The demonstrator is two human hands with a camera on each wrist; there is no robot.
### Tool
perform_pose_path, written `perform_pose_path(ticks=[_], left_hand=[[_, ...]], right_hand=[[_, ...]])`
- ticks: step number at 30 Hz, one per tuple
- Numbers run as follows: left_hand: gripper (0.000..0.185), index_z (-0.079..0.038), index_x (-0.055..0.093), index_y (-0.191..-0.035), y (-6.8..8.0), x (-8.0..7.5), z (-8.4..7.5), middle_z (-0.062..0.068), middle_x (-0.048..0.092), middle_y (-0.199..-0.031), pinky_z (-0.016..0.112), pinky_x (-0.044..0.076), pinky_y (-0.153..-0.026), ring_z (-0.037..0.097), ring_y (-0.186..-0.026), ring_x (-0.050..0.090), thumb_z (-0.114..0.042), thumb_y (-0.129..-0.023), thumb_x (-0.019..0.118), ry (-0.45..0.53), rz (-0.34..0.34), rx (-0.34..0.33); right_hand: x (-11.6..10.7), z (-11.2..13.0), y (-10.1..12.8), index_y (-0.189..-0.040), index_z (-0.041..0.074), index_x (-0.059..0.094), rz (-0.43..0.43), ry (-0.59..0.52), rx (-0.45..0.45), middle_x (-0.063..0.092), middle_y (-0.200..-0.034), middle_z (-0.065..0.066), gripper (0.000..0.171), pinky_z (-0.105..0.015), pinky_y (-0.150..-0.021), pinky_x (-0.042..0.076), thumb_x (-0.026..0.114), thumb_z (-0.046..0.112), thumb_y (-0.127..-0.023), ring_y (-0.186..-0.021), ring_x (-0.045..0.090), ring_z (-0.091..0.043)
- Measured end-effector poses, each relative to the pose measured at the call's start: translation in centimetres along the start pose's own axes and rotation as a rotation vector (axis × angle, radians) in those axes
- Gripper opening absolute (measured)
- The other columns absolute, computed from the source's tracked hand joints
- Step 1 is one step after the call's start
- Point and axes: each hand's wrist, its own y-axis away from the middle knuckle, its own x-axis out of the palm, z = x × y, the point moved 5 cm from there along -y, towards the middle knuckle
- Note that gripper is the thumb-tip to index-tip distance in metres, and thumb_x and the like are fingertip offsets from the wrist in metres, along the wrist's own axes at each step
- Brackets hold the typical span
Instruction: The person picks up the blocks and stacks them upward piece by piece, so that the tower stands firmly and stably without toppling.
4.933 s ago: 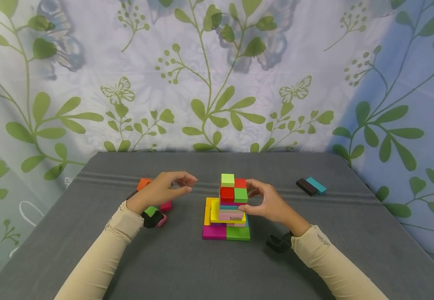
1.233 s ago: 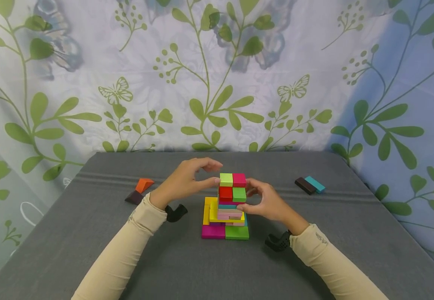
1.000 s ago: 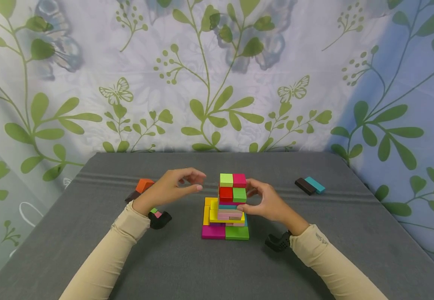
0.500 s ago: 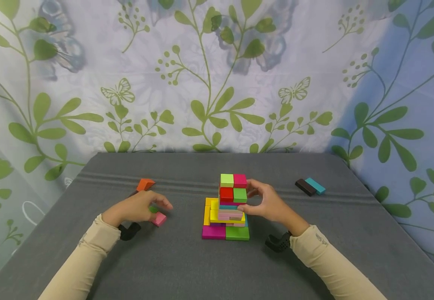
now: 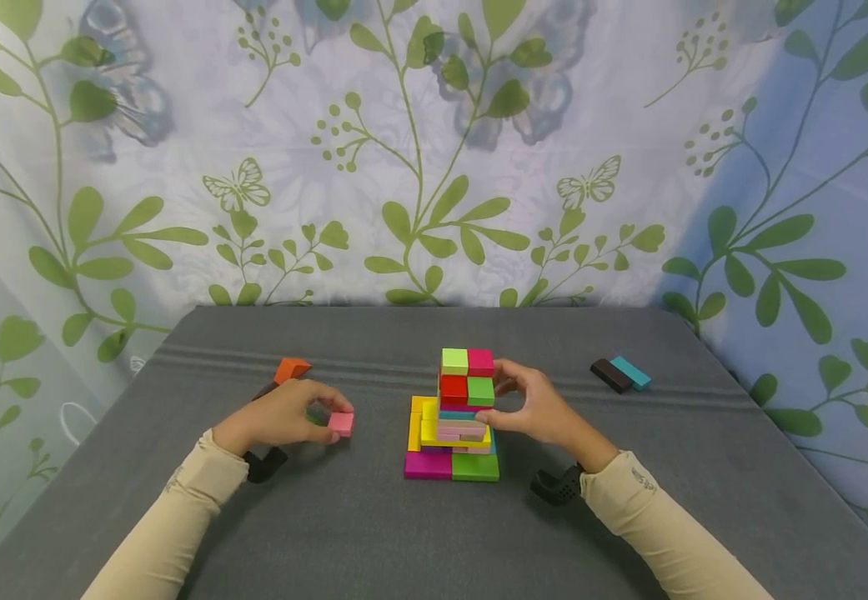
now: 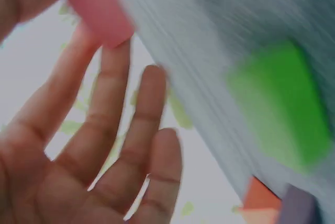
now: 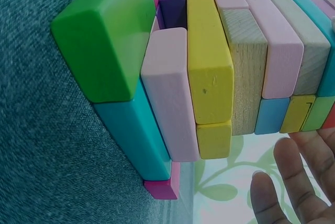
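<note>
My left hand [image 5: 279, 414] pinches a small pink block [image 5: 341, 423] between thumb and fingertips, left of the tower. In the left wrist view the pink block [image 6: 102, 10] sits between thumb and fingers, the other fingers extended. A green block [image 6: 277, 106] lies on the table below that hand, mostly hidden in the head view. My right hand [image 5: 534, 406] holds the side of a tower of coloured blocks [image 5: 454, 432], thumb at the front, fingers behind. On the tower's top a light green block [image 5: 454, 361] and a crimson block [image 5: 481, 362] sit side by side.
An orange block [image 5: 293, 368] and a dark block [image 5: 265, 389] lie behind my left hand. A dark brown block [image 5: 610, 375] and a turquoise block [image 5: 632, 372] lie together at the right. The grey table [image 5: 403, 542] ends at a leaf-patterned curtain [image 5: 434, 150].
A crimson block from the table now sits on the tower's top. My left hand left the tower, went down left and took the pink block. My right hand has stayed put.
</note>
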Motion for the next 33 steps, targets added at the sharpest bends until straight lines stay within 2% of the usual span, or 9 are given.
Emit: perform_pose_path(ticks=[2, 4, 10, 14, 19, 22, 25, 29, 33], left_hand=[[0.033, -0.006, 0.078, -0.124, -0.4, -0.2, -1.1, 0.004, 0.077, -0.123, 0.051, 0.059, -0.095, 0.025, -0.114, 0.071, -0.019, -0.095, 0.085, -0.008, -0.056, 0.048], [0.033, -0.008, 0.078, -0.125, -0.8, -0.4, -2.5, 0.001, 0.076, -0.123, 0.052, 0.058, -0.098, 0.023, -0.113, 0.07, -0.021, -0.096, 0.085, -0.001, -0.106, 0.085], [0.035, -0.011, 0.079, -0.127, -2.1, -0.9, -7.4, -0.007, 0.075, -0.115, 0.039, 0.057, -0.092, 0.013, -0.104, 0.067, -0.017, -0.093, 0.088, 0.0, -0.236, 0.214], [0.038, -0.009, 0.079, -0.127, -3.1, -1.0, -10.2, -0.005, 0.075, -0.116, 0.039, 0.058, -0.092, 0.014, -0.106, 0.067, -0.016, -0.091, 0.09, -0.006, -0.316, 0.313], [0.04, -0.006, 0.079, -0.123, -4.6, -0.5, -12.3, 0.0, 0.078, -0.117, 0.039, 0.058, -0.092, 0.017, -0.106, 0.067, -0.013, -0.087, 0.093, -0.045, -0.405, 0.429], [0.038, -0.006, 0.08, -0.119, -5.2, 0.1, -13.2, 0.002, 0.078, -0.115, 0.041, 0.056, -0.092, 0.02, -0.104, 0.066, -0.015, -0.086, 0.094, -0.123, -0.457, 0.495], [0.037, -0.008, 0.08, -0.118, -5.5, 0.8, -13.9, 0.004, 0.078, -0.112, 0.041, 0.053, -0.09, 0.022, -0.104, 0.065, -0.018, -0.086, 0.095, -0.25, -0.511, 0.55], [0.036, -0.01, 0.081, -0.116, -5.5, 1.5, -14.3, 0.003, 0.078, -0.109, 0.039, 0.049, -0.083, 0.023, -0.102, 0.064, -0.022, -0.085, 0.096, -0.428, -0.58, 0.605], [0.032, -0.012, 0.083, -0.113, -5.5, 1.8, -14.4, 0.001, 0.076, -0.107, 0.038, 0.049, -0.081, 0.023, -0.102, 0.063, -0.024, -0.086, 0.095, -0.531, -0.617, 0.624]], right_hand=[[0.0, 0.0, 0.0, -0.133, -0.004, 0.064, 0.001, -0.006, -0.002, 0.07, -0.116, -0.008, 0.05, -0.062, -0.098, 0.054, 0.084, 0.009, -0.089, -0.107, 0.065, -0.019], [-0.1, 0.0, -0.1, -0.135, -0.004, 0.063, 0.002, -0.013, -0.001, 0.07, -0.118, -0.008, 0.052, -0.062, -0.098, 0.054, 0.085, 0.01, -0.089, -0.107, 0.065, -0.018], [-0.2, 0.0, 0.0, -0.137, -0.005, 0.062, 0.003, -0.015, -0.011, 0.07, -0.119, -0.008, 0.054, -0.061, -0.099, 0.054, 0.085, 0.01, -0.09, -0.107, 0.066, -0.018], [-0.3, 0.0, 0.1, -0.137, -0.004, 0.063, -0.003, -0.012, -0.007, 0.07, -0.119, -0.007, 0.053, -0.063, -0.098, 0.054, 0.084, 0.009, -0.09, -0.107, 0.066, -0.018], [-0.3, 0.1, 0.1, -0.136, -0.004, 0.063, -0.008, -0.013, -0.017, 0.071, -0.119, -0.007, 0.053, -0.06, -0.098, 0.055, 0.085, 0.009, -0.09, -0.108, 0.065, -0.017], [-0.2, 0.1, 0.1, -0.136, -0.005, 0.063, -0.004, -0.012, -0.03, 0.071, -0.12, -0.007, 0.053, -0.054, -0.098, 0.056, 0.085, 0.01, -0.09, -0.108, 0.065, -0.017], [-0.1, 0.1, 0.1, -0.136, -0.005, 0.063, 0.002, -0.015, -0.04, 0.071, -0.12, -0.007, 0.053, -0.049, -0.098, 0.057, 0.085, 0.011, -0.09, -0.108, 0.066, -0.016], [0.0, 0.2, 0.0, -0.136, -0.005, 0.063, 0.004, -0.024, -0.043, 0.071, -0.119, -0.006, 0.053, -0.05, -0.098, 0.057, 0.085, 0.012, -0.091, -0.108, 0.066, -0.016], [0.1, 0.2, 0.0, -0.136, -0.005, 0.063, 0.006, -0.025, -0.043, 0.07, -0.119, -0.005, 0.053, -0.055, -0.098, 0.056, 0.085, 0.012, -0.091, -0.108, 0.066, -0.016]])
